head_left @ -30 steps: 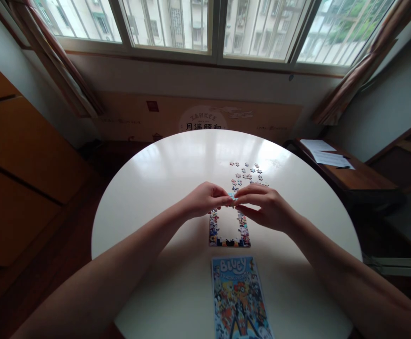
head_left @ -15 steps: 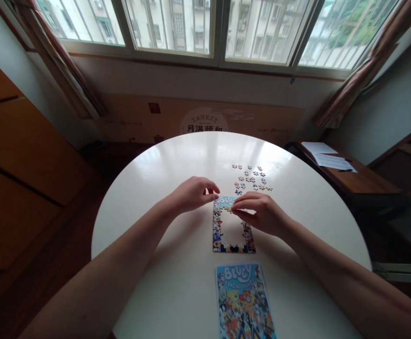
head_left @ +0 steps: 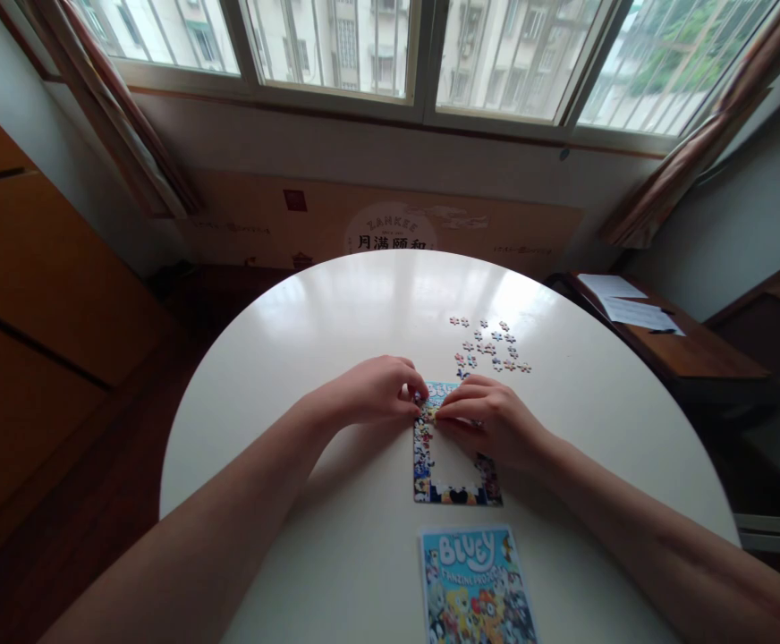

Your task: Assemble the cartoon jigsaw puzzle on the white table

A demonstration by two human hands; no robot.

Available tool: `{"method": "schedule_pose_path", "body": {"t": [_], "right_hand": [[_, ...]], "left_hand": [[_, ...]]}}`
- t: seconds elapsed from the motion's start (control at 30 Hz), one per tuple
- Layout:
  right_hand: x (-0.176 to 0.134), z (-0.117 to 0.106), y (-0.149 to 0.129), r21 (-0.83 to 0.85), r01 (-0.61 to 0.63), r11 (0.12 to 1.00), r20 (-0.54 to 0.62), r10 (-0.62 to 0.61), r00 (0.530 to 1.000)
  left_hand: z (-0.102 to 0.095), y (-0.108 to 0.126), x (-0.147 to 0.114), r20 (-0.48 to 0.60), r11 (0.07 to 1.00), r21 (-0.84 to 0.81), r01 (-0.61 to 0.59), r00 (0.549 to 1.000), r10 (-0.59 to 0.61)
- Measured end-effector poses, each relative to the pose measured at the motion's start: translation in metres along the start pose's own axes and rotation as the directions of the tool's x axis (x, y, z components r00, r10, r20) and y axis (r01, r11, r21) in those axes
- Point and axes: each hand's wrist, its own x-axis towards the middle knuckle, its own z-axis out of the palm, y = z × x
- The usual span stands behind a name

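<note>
A partly filled jigsaw puzzle [head_left: 458,495] lies flat on the white round table, its border pieces joined around a bare middle. At its upper left edge is my left hand [head_left: 385,391], fingers curled and the thumb and fingertips gripping the edge. My right hand [head_left: 497,417] reaches over the upper right part. Its thumb and fingers are pinched at a small yellowish puzzle piece [head_left: 431,414] just under the top row, partly covered by the fingertips. Below the puzzle lies a Bluey picture sheet [head_left: 476,572] with the same blue title area.
Several loose puzzle pieces [head_left: 486,350] lie scattered beyond my right hand on the table [head_left: 283,331]. On the right, a brown side table [head_left: 691,344] bears papers [head_left: 645,315] and dark pens. A window and wall stand behind the table.
My left hand has come down from above the puzzle's corner onto its left edge. My right hand has moved slightly toward the puzzle's left side, still pinched. The view has shifted a little.
</note>
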Motion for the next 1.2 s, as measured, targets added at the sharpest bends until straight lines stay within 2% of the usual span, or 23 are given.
{"method": "schedule_pose_path", "body": {"t": [0.5,0.73,0.83,0.9,0.97,1.03,1.13,1.2], "right_hand": [[-0.001,0.002,-0.001,0.007,-0.03,1.0,0.022,0.03,0.999],[0.002,-0.005,-0.008,-0.134,-0.058,0.989,0.083,0.069,0.994],[0.003,-0.007,-0.011,-0.234,-0.063,0.97,0.12,0.093,0.988],[0.002,-0.008,-0.01,-0.238,-0.064,0.969,0.132,0.097,0.987],[-0.001,-0.009,-0.006,-0.195,-0.067,0.978,0.096,0.087,0.992],[-0.006,-0.011,0.0,-0.136,-0.097,0.986,-0.007,0.097,0.995],[-0.01,-0.019,0.009,-0.065,-0.156,0.986,-0.169,0.143,0.975],[-0.011,-0.025,0.013,-0.05,-0.168,0.985,-0.195,0.155,0.969]], "left_hand": [[0.001,-0.001,0.001,0.007,1.0,-0.001,0.031,0.999,-0.031],[0.0,0.0,0.001,0.014,0.999,0.003,0.034,0.999,-0.034],[0.004,0.001,0.003,-0.024,0.998,0.023,0.057,0.998,-0.056],[0.007,0.002,0.005,-0.06,0.995,0.036,0.09,0.994,-0.088],[0.01,0.003,0.006,-0.088,0.991,0.046,0.123,0.989,-0.118],[0.011,0.005,0.007,-0.093,0.989,0.051,0.14,0.987,-0.135],[0.01,0.004,0.007,-0.092,0.989,0.031,0.143,0.986,-0.139],[0.009,0.003,0.007,-0.108,0.989,0.008,0.147,0.983,-0.146]]}}
